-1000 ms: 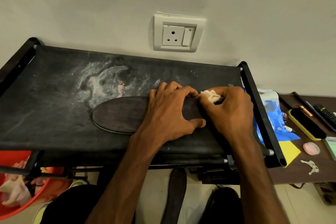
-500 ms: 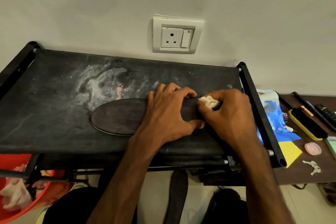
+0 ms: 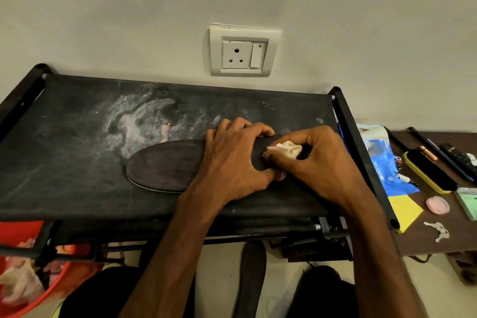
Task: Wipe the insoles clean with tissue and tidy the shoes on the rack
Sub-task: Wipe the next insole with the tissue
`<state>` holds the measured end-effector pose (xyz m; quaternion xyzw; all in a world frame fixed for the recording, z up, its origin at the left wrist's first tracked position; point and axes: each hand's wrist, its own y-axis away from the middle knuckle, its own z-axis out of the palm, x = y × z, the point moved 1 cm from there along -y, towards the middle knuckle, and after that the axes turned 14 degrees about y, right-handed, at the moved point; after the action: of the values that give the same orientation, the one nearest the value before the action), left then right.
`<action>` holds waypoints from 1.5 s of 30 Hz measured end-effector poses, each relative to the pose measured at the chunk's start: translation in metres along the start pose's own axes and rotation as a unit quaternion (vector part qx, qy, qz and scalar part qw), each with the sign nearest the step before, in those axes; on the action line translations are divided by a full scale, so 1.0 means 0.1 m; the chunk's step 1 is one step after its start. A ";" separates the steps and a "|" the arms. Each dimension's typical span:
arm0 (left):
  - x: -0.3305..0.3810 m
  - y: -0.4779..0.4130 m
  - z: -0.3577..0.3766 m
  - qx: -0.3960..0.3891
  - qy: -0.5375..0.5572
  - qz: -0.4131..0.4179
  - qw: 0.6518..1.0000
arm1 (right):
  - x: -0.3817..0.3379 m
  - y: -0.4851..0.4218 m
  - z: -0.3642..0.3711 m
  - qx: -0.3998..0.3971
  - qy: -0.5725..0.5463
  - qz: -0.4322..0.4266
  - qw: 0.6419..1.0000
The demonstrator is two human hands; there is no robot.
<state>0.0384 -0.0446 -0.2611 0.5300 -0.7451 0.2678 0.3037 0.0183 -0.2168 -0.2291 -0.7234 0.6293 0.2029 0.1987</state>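
A dark insole [image 3: 165,165] lies lengthwise on the rack's [image 3: 64,137] dusty black top shelf, nearer its front edge and right of centre. The left hand [image 3: 232,162] clamps the insole's middle, fingers curled over its far edge and thumb at the near edge. The right hand [image 3: 322,168] pinches a crumpled tissue [image 3: 286,148] in bent fingers against the insole's right part. A second insole [image 3: 251,273] lies on the floor below the rack.

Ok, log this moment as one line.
step: wiping insole | left hand: holds insole on rack | right hand: pinches tissue on insole
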 end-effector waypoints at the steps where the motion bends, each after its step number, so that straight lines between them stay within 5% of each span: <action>1: 0.00 0.00 0.00 0.000 -0.001 0.000 1.000 | 0.03 0.00 -0.02 0.028 -0.005 0.003 1.000; 5: 0.04 0.02 -0.05 0.001 -0.011 -0.004 1.000 | 0.13 -0.02 -0.09 0.157 0.006 0.050 0.986; 12: 0.15 0.14 -0.42 -0.029 -0.025 -0.016 0.999 | 0.13 0.00 -0.16 0.131 0.040 0.086 0.987; 18: 0.01 0.28 -0.74 -0.063 -0.087 -0.096 0.990 | 0.06 0.01 -0.09 0.206 0.040 0.100 0.973; 36: -0.04 0.31 -0.71 -0.050 -0.054 -0.110 0.991 | -0.31 0.04 0.19 0.065 0.180 0.089 0.977; 45: -0.09 0.29 -0.67 -0.041 -0.029 -0.091 0.995 | -0.34 0.02 0.29 0.087 0.095 0.011 0.992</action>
<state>0.0242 0.0179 -0.2252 0.5902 -0.7125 0.1929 0.3268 0.0110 -0.1726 -0.2351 -0.7123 0.6687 0.0803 0.1978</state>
